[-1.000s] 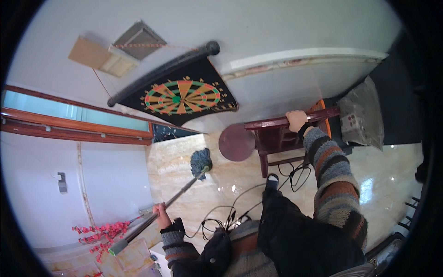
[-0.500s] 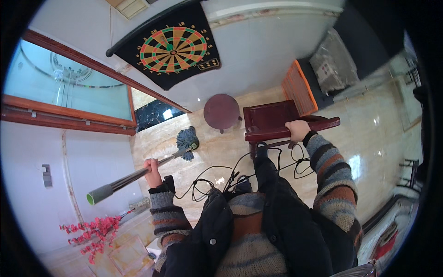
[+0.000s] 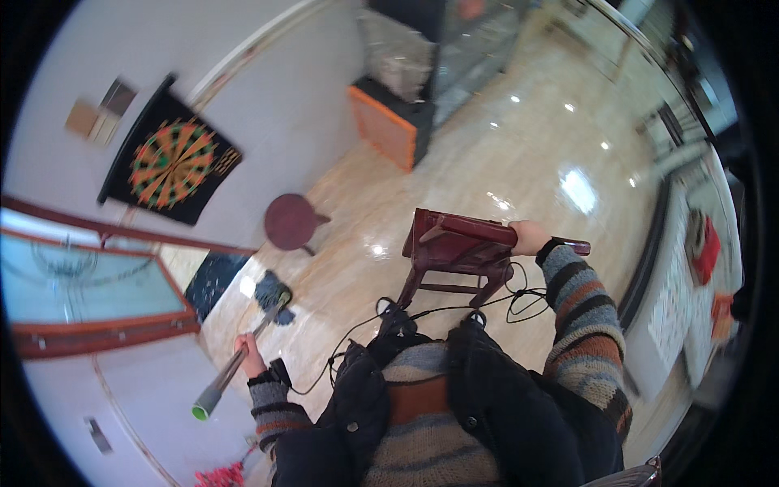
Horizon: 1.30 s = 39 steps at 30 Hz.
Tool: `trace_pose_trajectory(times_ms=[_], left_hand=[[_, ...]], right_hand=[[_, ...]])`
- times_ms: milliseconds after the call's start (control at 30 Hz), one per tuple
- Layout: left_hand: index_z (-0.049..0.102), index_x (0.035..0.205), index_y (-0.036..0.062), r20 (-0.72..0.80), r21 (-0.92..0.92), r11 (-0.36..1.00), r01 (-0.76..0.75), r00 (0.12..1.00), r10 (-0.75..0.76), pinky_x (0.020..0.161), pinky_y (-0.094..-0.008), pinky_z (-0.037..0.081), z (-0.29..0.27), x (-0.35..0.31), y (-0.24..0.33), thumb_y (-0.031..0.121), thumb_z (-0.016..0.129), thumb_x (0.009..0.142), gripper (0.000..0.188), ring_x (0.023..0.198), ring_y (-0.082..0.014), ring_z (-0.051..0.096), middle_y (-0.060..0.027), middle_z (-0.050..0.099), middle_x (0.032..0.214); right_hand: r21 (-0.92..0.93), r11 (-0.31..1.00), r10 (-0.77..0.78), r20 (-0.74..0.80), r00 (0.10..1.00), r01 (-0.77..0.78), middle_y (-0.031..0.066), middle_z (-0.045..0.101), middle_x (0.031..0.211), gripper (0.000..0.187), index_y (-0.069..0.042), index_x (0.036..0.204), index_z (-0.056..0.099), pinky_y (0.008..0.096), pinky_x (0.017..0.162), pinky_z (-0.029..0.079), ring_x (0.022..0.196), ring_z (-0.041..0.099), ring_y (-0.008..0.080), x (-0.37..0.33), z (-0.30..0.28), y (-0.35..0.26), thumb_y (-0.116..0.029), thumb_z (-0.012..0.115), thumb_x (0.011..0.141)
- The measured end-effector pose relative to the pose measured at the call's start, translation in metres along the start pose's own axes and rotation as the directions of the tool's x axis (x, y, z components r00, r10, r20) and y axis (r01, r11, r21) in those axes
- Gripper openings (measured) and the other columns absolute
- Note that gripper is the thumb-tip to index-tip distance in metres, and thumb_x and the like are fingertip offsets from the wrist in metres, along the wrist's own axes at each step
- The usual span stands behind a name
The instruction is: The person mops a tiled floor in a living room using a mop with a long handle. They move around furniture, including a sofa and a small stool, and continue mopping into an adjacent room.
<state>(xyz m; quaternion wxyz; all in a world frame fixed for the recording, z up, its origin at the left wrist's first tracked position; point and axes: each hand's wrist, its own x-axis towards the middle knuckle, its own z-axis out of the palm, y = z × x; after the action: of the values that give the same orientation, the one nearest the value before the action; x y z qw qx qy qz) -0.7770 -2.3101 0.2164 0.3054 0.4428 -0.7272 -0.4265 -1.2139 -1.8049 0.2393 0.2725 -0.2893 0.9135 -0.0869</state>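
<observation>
Gripping a metal mop handle (image 3: 221, 384) in the head view, the left hand (image 3: 249, 355) has its fingers wrapped round it, left of the dark red chair (image 3: 466, 253). The grey mop head (image 3: 273, 297) also lies left of the chair. The right hand (image 3: 531, 237) is clamped on the chair's rail (image 3: 573, 245). Farther off, left beyond the chair, stands a round stool (image 3: 290, 221).

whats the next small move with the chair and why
Probably ease the chair slightly away from the black cable: the right hand grips it, and the cable runs close by its legs, where it could snag.
</observation>
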Motion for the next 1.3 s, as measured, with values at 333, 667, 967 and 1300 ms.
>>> trace_pose_trajectory(times_ms=[333, 667, 967, 1300], left_hand=[[0.043, 0.062, 0.0028, 0.221, 0.382, 0.866, -0.322, 0.942, 0.252, 0.058, -0.0318, 0.039, 0.163, -0.140, 0.012, 0.014, 0.058, 0.080, 0.026, 0.057, -0.0162, 0.041, -0.0075, 0.046, 0.057], [0.045, 0.065, 0.0033, 0.404, 0.409, 0.864, -0.295, 0.907, 0.118, 0.063, -0.0311, 0.040, 0.223, -0.222, 0.085, 0.019, 0.058, 0.081, 0.026, 0.062, -0.0148, 0.043, -0.0064, 0.048, 0.061], [0.051, 0.069, 0.0022, 0.360, 0.463, 0.844, -0.273, 0.927, 0.102, 0.063, -0.0321, 0.040, 0.237, -0.223, 0.098, 0.022, 0.060, 0.079, 0.024, 0.063, -0.0154, 0.045, -0.0073, 0.049, 0.062], [0.048, 0.066, 0.0039, -0.110, 0.255, 0.965, 0.068, 0.993, -0.041, 0.070, -0.0277, 0.038, 0.099, -0.183, 0.064, 0.019, 0.058, 0.080, 0.023, 0.070, -0.0119, 0.046, -0.0025, 0.052, 0.069]], right_hand=[[0.385, 0.833, 0.493, -0.193, 0.849, -0.396, 0.0200, 0.059, 0.077, 0.032, -0.004, 0.085, 0.056, 0.0416, 0.069, 0.046, 0.078, 0.057, 0.0365, -0.274, 0.098, 0.295, -0.015, 0.062, 0.056], [0.352, 0.412, 0.901, -0.016, 0.434, -0.840, 0.0194, 0.059, 0.090, 0.031, -0.006, 0.093, 0.052, 0.0427, 0.075, 0.046, 0.087, 0.056, 0.0356, -0.440, 0.228, 0.402, -0.009, 0.061, 0.064], [0.480, 0.310, 0.912, 0.092, 0.399, -0.821, 0.0239, 0.057, 0.090, 0.043, -0.002, 0.096, 0.047, 0.0419, 0.078, 0.045, 0.092, 0.054, 0.0392, -0.456, 0.302, 0.418, -0.006, 0.064, 0.057], [0.558, 0.620, 0.759, -0.604, 0.242, -0.551, 0.0221, 0.052, 0.103, 0.039, 0.006, 0.103, 0.049, 0.0417, 0.087, 0.038, 0.099, 0.049, 0.0363, -0.364, 0.249, 0.373, -0.003, 0.057, 0.066]])
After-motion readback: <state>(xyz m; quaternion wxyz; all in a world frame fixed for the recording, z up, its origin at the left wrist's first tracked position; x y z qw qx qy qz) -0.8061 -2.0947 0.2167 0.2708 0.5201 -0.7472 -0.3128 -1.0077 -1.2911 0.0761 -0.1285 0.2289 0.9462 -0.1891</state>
